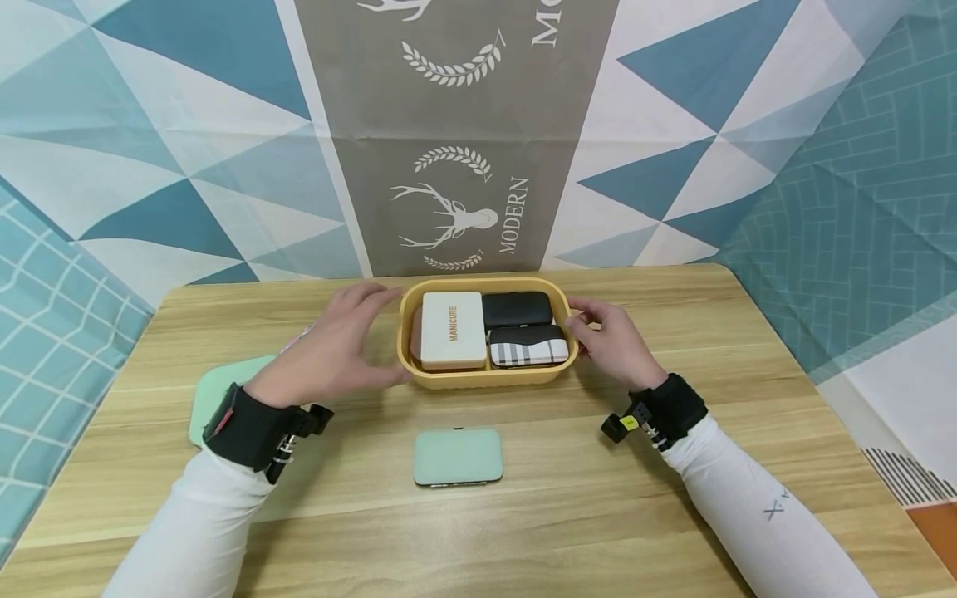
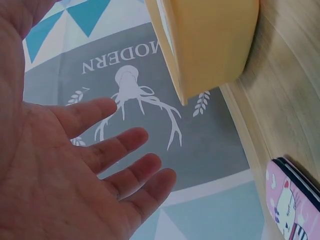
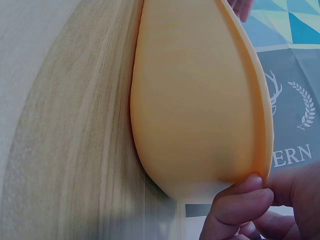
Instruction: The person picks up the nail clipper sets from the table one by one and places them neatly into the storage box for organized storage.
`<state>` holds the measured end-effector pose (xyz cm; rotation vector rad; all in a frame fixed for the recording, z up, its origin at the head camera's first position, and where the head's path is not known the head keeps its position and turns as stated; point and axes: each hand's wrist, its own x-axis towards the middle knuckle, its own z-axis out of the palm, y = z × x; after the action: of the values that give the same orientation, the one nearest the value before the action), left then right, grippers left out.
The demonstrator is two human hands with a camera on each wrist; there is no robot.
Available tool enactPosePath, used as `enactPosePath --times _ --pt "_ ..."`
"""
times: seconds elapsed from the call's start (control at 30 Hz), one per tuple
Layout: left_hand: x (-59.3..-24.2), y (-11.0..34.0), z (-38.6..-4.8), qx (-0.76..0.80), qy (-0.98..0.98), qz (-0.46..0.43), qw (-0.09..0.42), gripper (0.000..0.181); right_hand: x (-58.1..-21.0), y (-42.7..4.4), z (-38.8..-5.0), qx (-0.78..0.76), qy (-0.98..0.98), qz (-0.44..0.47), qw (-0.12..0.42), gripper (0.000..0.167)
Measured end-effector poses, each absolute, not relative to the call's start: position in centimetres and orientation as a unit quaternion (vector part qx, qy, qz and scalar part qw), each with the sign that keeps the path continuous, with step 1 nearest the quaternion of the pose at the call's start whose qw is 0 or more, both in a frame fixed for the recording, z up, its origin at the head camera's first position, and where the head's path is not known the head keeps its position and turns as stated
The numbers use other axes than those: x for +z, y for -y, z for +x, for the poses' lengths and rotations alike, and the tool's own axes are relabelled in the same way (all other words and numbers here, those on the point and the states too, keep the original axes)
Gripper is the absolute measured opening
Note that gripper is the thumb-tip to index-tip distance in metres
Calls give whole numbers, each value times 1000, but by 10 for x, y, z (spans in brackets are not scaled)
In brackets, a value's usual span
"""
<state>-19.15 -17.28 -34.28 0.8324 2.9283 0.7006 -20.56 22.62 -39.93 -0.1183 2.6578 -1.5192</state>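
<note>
A yellow plastic basket (image 1: pixel 489 380) stands at the far side of the wooden table. Inside it lie a white box (image 1: pixel 453 349) lettered MANICURE, a black case (image 1: pixel 517 308), and a case with a black flap and plaid front (image 1: pixel 529 353). Part of a brownish item (image 1: pixel 416 334) shows beside the white box. My right hand (image 1: pixel 616 345) pinches the basket's right-end rim between thumb and fingers, as the right wrist view confirms. At the left end my left hand (image 1: pixel 332 349) is spread with its fingers apart; the left wrist view shows the palm (image 2: pixel 60 170) holding nothing.
A mint green case (image 1: pixel 458 457) lies in front of the basket. Under my left wrist is a larger green item (image 1: pixel 213 394), partly covered. A pink case with a cartoon print (image 2: pixel 287 205) lies near my left hand. Patterned cloth (image 1: pixel 456 108) hangs behind the table (image 1: pixel 553 531).
</note>
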Motion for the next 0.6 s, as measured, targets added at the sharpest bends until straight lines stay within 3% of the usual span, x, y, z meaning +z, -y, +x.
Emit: enactPosePath --times 0.6 --pt "-344 209 -174 212 -944 251 18 110 -399 -226 -205 -492 -869 -40 36 45"
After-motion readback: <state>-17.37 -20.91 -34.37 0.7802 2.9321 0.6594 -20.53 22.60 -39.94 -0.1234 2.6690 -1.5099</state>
